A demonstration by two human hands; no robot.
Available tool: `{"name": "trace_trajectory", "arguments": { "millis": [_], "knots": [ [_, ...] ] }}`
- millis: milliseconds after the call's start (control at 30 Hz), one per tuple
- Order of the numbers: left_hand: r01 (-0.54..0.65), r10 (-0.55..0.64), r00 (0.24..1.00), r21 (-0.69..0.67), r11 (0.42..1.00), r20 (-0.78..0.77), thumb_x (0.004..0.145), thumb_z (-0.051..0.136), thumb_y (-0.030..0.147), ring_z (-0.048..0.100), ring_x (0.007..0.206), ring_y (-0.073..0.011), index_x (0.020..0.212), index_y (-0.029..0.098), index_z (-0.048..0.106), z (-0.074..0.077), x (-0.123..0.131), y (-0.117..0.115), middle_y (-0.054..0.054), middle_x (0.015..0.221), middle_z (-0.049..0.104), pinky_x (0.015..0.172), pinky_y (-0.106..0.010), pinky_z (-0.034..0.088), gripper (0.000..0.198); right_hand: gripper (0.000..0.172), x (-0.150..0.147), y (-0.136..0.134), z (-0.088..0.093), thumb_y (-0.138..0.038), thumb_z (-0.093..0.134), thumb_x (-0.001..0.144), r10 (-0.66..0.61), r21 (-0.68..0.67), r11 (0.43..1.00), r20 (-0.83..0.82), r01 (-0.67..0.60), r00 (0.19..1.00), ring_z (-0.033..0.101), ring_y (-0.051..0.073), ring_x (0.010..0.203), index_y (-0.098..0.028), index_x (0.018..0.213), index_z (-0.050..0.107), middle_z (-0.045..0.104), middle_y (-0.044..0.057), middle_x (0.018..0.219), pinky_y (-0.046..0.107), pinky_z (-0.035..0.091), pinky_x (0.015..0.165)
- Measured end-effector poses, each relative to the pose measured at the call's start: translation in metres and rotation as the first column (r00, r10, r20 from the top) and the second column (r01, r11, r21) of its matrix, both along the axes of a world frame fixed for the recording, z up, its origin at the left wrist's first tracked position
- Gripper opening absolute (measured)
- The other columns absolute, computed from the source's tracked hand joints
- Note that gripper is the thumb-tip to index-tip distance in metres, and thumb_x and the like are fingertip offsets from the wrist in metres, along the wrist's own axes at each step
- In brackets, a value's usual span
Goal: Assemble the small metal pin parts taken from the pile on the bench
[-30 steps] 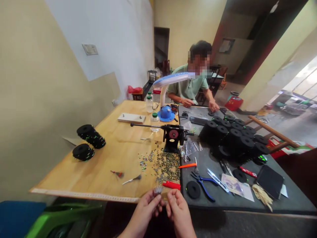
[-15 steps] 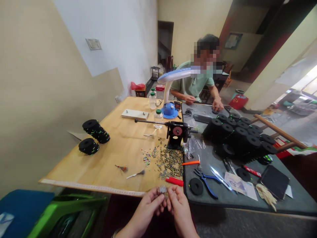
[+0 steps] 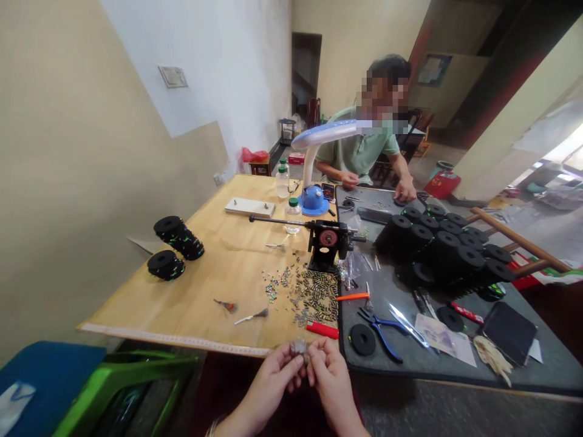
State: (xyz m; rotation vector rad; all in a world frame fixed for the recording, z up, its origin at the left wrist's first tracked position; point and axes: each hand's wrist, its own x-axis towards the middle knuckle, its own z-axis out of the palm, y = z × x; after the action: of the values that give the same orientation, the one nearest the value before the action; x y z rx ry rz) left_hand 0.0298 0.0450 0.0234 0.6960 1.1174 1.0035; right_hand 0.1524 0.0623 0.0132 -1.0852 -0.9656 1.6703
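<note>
At the table's front edge, my left hand (image 3: pixel 279 371) and my right hand (image 3: pixel 331 371) are closed, fingertips close together. Between them sits a small grey, wispy bundle (image 3: pixel 299 347), pinched by my left thumb and fingers; the right fingertips press at its right side. Its exact kind is too small to make out. Just beyond my hands lies a red lighter (image 3: pixel 322 329). Behind it spread many small metal fittings (image 3: pixel 316 291) and coloured beads (image 3: pixel 272 285). Two small wispy bundles, one with an orange part (image 3: pixel 226 305) and one with a white stem (image 3: pixel 252 316), lie to the left.
A black winding device (image 3: pixel 325 243) with a long rod stands mid-table beside a blue-based lamp (image 3: pixel 314 200). On the grey mat lie blue-handled pliers (image 3: pixel 382 337), scissors (image 3: pixel 405 325), a black foam spool (image 3: pixel 362 340) and stacked spools (image 3: pixel 437 243). A co-worker (image 3: pixel 359 152) sits across.
The view has shifted slightly, so the table appears a little to the right. My hands stay together around the grey bundle with little visible motion.
</note>
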Motion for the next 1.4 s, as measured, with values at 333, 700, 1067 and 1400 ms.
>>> {"name": "trace_trajectory", "arguments": {
  "millis": [333,700,1067,1400],
  "knots": [
    [-0.089,0.107,0.980,-0.109,0.990,0.170,0.064,0.078,0.038,0.046,0.052,-0.0076,0.078,0.016,0.058,0.001,0.001,-0.002,0.004,0.061,0.055,0.050,-0.021,0.030,0.033,0.047,-0.003,0.000,0.003,-0.064,0.061,0.073,-0.019,-0.029,0.999,0.063,0.021,0.998,0.036,0.008,0.039,-0.020,0.069,0.046,0.041,-0.010,0.043,0.020,0.033,0.044],
    [-0.208,0.235,0.960,-0.174,0.963,0.152,0.061,0.079,0.039,0.042,0.052,-0.0061,0.074,0.015,0.056,0.000,0.000,-0.001,0.007,0.058,0.051,0.051,-0.018,0.031,0.035,0.047,-0.004,-0.002,-0.001,-0.065,0.058,0.074,-0.030,-0.036,0.999,0.122,0.035,0.992,0.030,0.006,0.038,-0.019,0.073,0.046,0.040,-0.011,0.041,0.019,0.023,0.042],
    [-0.249,0.309,0.925,-0.261,0.933,0.221,0.056,0.084,0.036,0.042,0.050,-0.0039,0.072,0.014,0.056,-0.003,-0.003,-0.004,0.006,0.056,0.052,0.048,-0.015,0.030,0.039,0.049,-0.006,-0.014,-0.002,-0.068,0.054,0.075,0.111,-0.082,0.991,0.096,-0.104,0.989,0.027,0.005,0.032,-0.019,0.072,0.045,0.039,-0.012,0.036,0.019,0.017,0.039],
    [-0.273,0.323,0.923,-0.234,0.933,0.209,0.059,0.083,0.034,0.044,0.054,-0.0051,0.075,0.014,0.057,-0.006,-0.004,-0.008,0.006,0.059,0.053,0.051,-0.016,0.033,0.036,0.052,-0.009,-0.014,-0.008,-0.071,0.055,0.071,0.167,-0.124,0.980,0.063,-0.158,0.984,0.024,0.005,0.030,-0.021,0.069,0.044,0.040,-0.011,0.034,0.019,0.017,0.038]
  ]
}}
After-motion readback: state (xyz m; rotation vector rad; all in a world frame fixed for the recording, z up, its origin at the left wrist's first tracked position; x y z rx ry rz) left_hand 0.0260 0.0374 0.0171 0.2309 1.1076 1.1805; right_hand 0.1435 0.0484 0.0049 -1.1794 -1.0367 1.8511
